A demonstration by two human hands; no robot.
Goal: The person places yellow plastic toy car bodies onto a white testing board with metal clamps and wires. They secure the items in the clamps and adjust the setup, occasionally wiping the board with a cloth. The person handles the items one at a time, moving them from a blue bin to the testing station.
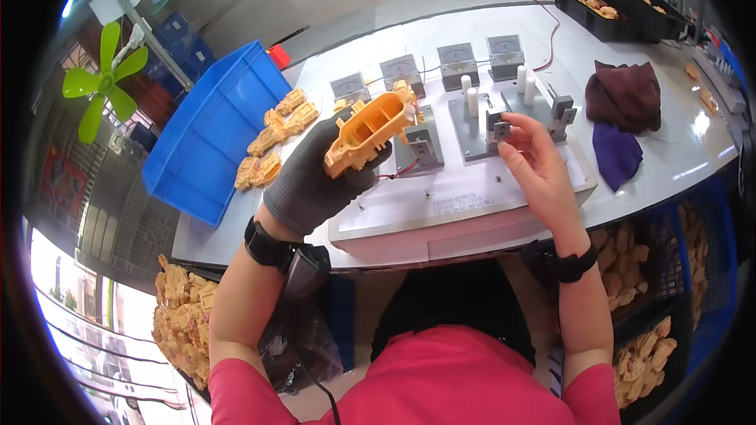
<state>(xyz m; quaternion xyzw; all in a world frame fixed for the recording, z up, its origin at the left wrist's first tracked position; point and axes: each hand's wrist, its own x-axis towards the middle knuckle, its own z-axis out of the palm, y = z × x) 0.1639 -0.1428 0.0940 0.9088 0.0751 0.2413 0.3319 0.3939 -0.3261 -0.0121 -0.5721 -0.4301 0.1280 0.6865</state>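
Note:
My left hand (313, 181), in a dark grey glove, is closed around an orange plastic housing (370, 127). The housing is tilted, with its hollow, divided side facing up. My bare right hand (539, 169) is at a small grey clamp block (498, 126) on the right grey fixture plate (471, 140). Its index finger and thumb are apart beside the block; whether they touch it I cannot tell. Another grey clamp block (421, 142) stands just right of the held housing, on a plate partly hidden by it. White posts (472, 101) rise from the right plate.
Panel meters (457, 63) line the back of the white fixture board (465, 216). Orange housings (272, 130) lie beside a blue bin (216, 126) at left. Dark cloths (622, 98) are at right, black trays (622, 12) behind them. Filled crates (646, 354) stand below the table.

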